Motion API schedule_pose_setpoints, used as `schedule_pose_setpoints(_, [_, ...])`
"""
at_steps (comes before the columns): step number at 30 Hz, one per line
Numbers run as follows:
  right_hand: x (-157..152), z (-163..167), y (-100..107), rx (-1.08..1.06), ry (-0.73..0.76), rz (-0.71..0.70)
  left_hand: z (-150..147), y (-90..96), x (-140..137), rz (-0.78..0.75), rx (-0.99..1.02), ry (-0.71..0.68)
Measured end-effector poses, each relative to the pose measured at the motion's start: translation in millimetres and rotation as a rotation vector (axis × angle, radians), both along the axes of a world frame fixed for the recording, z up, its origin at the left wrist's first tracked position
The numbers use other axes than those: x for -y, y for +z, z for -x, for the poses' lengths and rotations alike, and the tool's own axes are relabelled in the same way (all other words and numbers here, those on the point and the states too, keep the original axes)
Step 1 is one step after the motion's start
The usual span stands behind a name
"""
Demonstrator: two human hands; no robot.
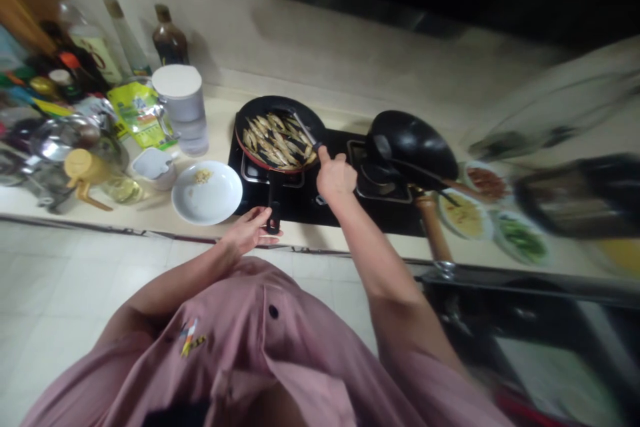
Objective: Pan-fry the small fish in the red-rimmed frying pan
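Observation:
A frying pan (243, 147) with a red outside and a dark inside sits on the left burner, with several small browned fish (275, 140) in it. My left hand (250, 228) is closed on the pan's black handle (273, 197), close to the counter's front edge. My right hand (337, 177), above the pan's right side, grips a slim cooking utensil (304, 128) with a metal shaft and a dark part near the fingers. Its far end reaches in among the fish, and its exact kind is unclear. Left of the handle stands a white plate (207, 203) with a little chopped pale food (203, 176).
A black wok (413, 147) with a wooden handle (434, 227) stands on the right burner. Right of it are plates of green pieces (523, 237), yellowish strips (465, 215) and reddish food (487, 183). Bottles, a pitcher (181, 110) and a yellow-topped oil pot (85, 170) crowd the left.

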State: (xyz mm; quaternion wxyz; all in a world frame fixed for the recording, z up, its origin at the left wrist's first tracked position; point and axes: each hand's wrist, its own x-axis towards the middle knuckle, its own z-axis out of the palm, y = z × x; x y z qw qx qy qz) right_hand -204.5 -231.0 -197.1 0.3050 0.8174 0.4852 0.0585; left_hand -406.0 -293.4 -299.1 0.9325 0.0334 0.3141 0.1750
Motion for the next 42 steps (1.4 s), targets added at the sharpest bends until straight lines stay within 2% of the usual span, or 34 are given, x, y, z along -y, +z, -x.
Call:
schedule_pose_setpoints(11, [4.7,13.4,-22.8,-0.071,-0.028,-0.029,9.7,-5.1,6.3,0.015,-0.022,0.006])
schedule_pose_setpoints(20, [6.4,24.5,-34.6,-0.220,-0.066,-0.016,27.9,-19.8,11.6,0.015,-0.066,0.057])
schedule_pose_setpoints(24, [12.3,19.9,-33.4,-0.336,-0.035,-0.092,30.9,-22.3,15.1,0.013,-0.070,0.040])
schedule_pose_setpoints(27, [38.8,-1.6,-27.5,-0.372,-0.015,-0.304,34.4,-22.4,16.8,0.008,-0.064,0.030])
schedule_pose_setpoints(30, [91.0,-29.8,-23.7,-0.388,-0.124,-0.454,39.6,-23.9,18.9,0.012,-0.049,0.019])
schedule_pose_setpoints(33, [154.6,-45.9,-25.9,-0.386,-0.343,-0.423,43.8,-26.4,24.1,0.012,-0.059,-0.002])
schedule_pose_setpoints(36, [200.7,-48.7,-30.2,-0.427,-0.466,-0.329,45.2,-25.5,35.7,0.024,-0.107,-0.032])
schedule_pose_setpoints(39, [209.9,-55.2,-33.0,-0.483,-0.434,-0.305,45.7,-20.1,56.6,0.052,-0.143,-0.063])
schedule_pose_setpoints(42, [188.1,-72.5,-35.9,-0.520,-0.317,-0.322,49.1,-21.0,87.6,0.088,-0.194,-0.112])
